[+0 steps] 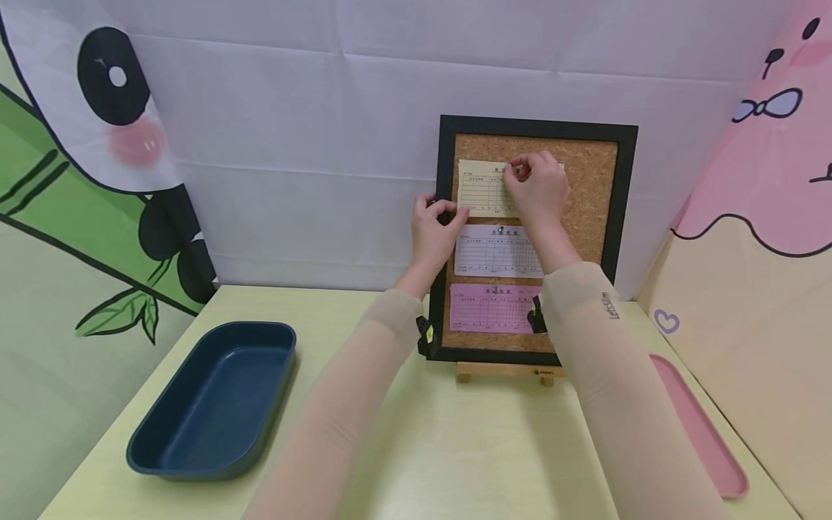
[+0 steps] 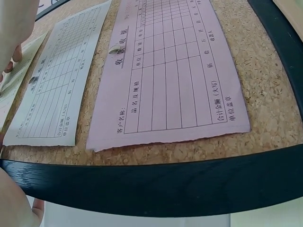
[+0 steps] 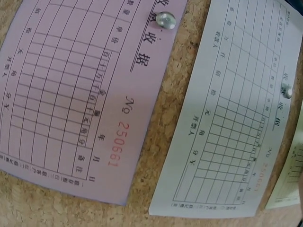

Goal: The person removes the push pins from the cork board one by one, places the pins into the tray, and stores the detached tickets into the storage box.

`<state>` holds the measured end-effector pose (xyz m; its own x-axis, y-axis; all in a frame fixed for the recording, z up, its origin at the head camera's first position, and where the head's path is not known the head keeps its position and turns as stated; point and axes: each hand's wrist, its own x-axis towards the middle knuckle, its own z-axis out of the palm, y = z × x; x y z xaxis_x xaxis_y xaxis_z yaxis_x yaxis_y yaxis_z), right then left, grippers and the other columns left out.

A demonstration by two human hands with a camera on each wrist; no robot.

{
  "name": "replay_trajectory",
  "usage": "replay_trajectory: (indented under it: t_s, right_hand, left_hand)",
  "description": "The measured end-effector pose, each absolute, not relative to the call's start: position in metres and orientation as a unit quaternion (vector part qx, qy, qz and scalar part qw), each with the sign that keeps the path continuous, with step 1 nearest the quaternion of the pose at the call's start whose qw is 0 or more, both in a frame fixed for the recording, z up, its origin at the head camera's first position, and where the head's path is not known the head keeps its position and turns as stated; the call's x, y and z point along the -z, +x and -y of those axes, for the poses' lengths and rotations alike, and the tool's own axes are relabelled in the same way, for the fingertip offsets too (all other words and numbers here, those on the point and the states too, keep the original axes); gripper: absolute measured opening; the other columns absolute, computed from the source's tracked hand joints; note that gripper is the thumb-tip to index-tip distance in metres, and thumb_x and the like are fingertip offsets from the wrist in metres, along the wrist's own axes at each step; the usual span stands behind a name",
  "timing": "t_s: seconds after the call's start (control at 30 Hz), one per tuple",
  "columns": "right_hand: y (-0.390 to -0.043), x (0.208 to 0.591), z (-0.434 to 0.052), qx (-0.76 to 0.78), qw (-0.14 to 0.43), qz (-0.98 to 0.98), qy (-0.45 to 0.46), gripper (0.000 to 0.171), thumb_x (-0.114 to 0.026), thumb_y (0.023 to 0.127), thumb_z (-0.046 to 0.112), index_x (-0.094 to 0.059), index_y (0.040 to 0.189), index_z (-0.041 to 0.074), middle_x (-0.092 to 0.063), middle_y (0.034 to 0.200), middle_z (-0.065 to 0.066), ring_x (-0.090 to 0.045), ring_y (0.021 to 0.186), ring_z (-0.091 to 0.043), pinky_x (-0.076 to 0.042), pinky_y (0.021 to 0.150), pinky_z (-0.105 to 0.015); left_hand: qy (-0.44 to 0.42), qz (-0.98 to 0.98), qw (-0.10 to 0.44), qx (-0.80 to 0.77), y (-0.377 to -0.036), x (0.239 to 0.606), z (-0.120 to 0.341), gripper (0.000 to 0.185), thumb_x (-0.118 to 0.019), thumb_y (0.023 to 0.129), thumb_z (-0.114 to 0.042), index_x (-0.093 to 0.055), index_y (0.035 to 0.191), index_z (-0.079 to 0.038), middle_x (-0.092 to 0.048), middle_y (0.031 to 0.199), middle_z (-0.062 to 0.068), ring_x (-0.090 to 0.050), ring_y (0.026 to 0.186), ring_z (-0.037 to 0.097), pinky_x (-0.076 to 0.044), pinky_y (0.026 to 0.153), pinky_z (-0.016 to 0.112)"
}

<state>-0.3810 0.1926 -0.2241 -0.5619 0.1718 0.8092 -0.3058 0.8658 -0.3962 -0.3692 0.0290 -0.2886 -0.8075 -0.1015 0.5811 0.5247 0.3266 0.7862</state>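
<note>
Both hands work on the yellow slip [image 1: 484, 189]: left hand [image 1: 434, 231] pinches its edge flat, right hand [image 1: 536, 186] pinches its top pin. I should pull straight, keeping the cork board [image 1: 594, 180] steady.

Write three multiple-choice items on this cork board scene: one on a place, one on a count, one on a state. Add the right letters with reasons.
1. Where does the dark blue plastic tray lie?
A. left of the black-framed cork board
B. behind it
C. on top of it

2. How many paper slips hang on the board?
A. one
B. three
C. five

3. How is the pink paper slip held?
A. taped
B. loose
C. by a clear pushpin

Answers:
1 A: the head view shows the tray on the pale table, left of the board.
2 B: a yellow slip, a white slip and the pink one.
3 C: the right wrist view shows the pin through its top.

The right hand pinches at the yellow slip's top; the left hand grips the frame's edge.
</note>
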Motion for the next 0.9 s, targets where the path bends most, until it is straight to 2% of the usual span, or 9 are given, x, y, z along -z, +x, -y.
replay_trajectory:
  t_s: [0.33, 0.9]
  right_hand:
    - [-0.3819, 0.2237, -0.1957, -0.222, 0.479, 0.846, 0.079, 0.024, -0.059, 0.090, 0.024, -0.069, 0.089, 0.002, -0.061, 0.086, -0.012, -0.056, 0.076, -0.027, -0.041, 0.072, -0.041]
    - [-0.3834, 0.2240, -0.1974, -0.218, 0.494, 0.836, 0.095, 0.023, -0.057, 0.089, 0.022, -0.068, 0.088, 0.001, -0.058, 0.083, -0.013, -0.053, 0.070, -0.028, -0.041, 0.065, -0.041]
  left_hand:
    - [-0.137, 0.761, 0.278, 0.569, -0.3698, 0.2888, -0.0304, 0.025, -0.069, 0.086, -0.028, -0.069, 0.091, -0.003, -0.042, 0.136, 0.014, -0.040, 0.127, 0.027, -0.033, 0.107, 0.036]
    - [-0.131, 0.764, 0.271, 0.570, -0.3702, 0.2885, -0.0312, 0.026, -0.069, 0.086, -0.029, -0.069, 0.091, -0.003, -0.041, 0.138, 0.013, -0.039, 0.129, 0.027, -0.033, 0.108, 0.035]
